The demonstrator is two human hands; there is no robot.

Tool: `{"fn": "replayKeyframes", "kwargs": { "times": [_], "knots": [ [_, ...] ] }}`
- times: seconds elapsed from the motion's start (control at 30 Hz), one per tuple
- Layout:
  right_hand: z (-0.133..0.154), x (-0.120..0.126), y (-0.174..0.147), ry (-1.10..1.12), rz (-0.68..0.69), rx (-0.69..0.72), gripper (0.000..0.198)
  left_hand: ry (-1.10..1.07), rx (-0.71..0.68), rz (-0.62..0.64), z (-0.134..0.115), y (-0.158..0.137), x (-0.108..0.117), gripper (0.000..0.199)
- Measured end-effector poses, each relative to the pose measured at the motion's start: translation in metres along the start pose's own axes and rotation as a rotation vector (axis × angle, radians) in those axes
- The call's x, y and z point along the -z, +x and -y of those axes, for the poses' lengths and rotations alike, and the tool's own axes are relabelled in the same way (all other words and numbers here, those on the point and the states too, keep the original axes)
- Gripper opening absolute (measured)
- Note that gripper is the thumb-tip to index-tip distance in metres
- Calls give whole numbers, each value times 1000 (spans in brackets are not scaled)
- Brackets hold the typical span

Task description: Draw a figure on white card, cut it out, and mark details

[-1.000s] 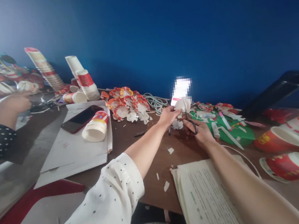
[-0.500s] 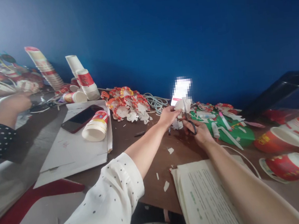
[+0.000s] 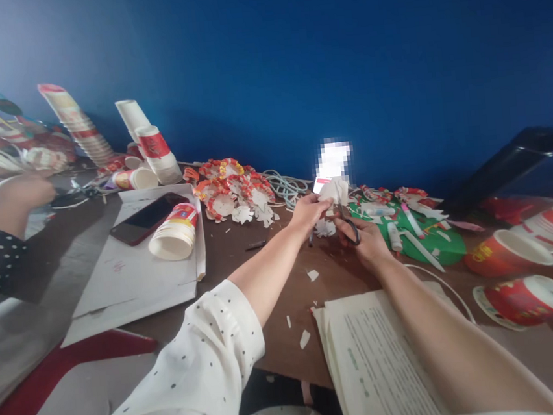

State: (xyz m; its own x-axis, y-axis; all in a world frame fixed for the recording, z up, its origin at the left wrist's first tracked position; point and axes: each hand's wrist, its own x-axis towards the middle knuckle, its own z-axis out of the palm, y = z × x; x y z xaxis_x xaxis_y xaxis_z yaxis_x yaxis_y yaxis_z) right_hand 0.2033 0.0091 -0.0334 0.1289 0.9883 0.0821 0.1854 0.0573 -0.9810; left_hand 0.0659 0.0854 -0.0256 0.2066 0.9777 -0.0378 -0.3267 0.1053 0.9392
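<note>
My left hand (image 3: 309,211) pinches a white paper piece (image 3: 334,190) by its lower left side, over the brown table (image 3: 258,274). My right hand (image 3: 364,241) is closed on the dark handles of a pair of scissors (image 3: 352,229). The scissor blades point up and away and lie against the paper piece; how far apart they are cannot be made out. Behind the paper a lit screen (image 3: 324,183) stands by the wall, partly blurred out. Under my hands lies a white cut scrap (image 3: 325,228).
To the left are a heap of red-and-white cut paper shapes (image 3: 235,188), a phone (image 3: 148,218) and paper cups (image 3: 174,233). A green sheet (image 3: 436,244) with scraps and more cups (image 3: 510,251) lie right. A booklet (image 3: 373,348) is in front. Another person's hand (image 3: 25,192) works far left.
The view has shifted slightly, so most things sit a little further left. My left hand keeps its hold on the paper piece, and my right hand still has the scissors at it.
</note>
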Motion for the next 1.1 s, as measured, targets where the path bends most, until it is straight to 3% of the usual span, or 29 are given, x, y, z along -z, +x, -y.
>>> {"fn": "replayKeyframes", "kwargs": {
  "times": [0.57, 1.1],
  "knots": [
    [8, -3, -3, -36, 0, 20, 49, -93, 73, -25, -11, -9, -4, 11],
    [3, 2, 0, -4, 22, 20, 44, 149, -25, 0, 1, 2, 3, 21]
  ]
}}
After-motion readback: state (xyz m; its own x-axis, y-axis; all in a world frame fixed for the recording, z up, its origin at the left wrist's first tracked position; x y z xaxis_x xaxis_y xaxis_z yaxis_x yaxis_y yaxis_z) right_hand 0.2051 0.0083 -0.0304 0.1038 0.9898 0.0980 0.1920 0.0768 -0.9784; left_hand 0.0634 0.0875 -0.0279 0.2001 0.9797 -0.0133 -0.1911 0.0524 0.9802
